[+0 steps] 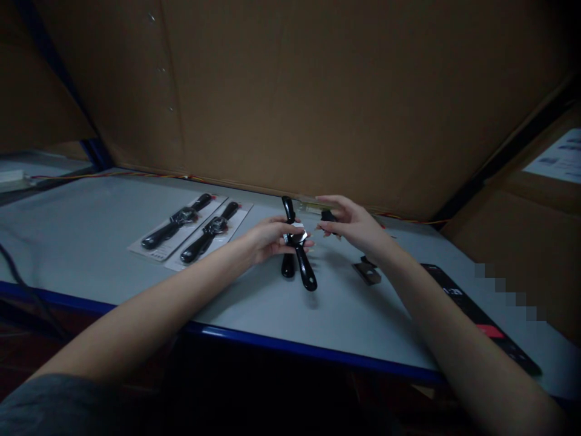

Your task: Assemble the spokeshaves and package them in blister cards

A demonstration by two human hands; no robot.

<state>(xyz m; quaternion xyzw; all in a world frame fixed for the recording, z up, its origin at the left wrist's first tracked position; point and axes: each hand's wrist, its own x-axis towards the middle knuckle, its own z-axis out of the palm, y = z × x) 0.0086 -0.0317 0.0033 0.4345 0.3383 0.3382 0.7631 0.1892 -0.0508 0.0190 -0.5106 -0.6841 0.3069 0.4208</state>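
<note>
My left hand (275,238) is closed around a black-handled tool (307,272) with a flat, shiny metal head. A second black handle (288,207) crosses it at the same spot; whether the two are one tool or separate is unclear. Just to the right, the fingers of my right hand (347,223) are closed on a small black piece (327,216). Behind those fingers shows a clear, yellowish plastic piece (313,207), partly hidden. Below my right wrist, a small dark piece with a shiny plate (368,272) lies on the table.
Two carded packs, each with a black-handled tool (177,221) (209,232), lie left on the grey table (91,242). A phone-like black panel (454,292) is under my right forearm. Brown cardboard (290,103) walls the back, and wires (149,176) run along its foot.
</note>
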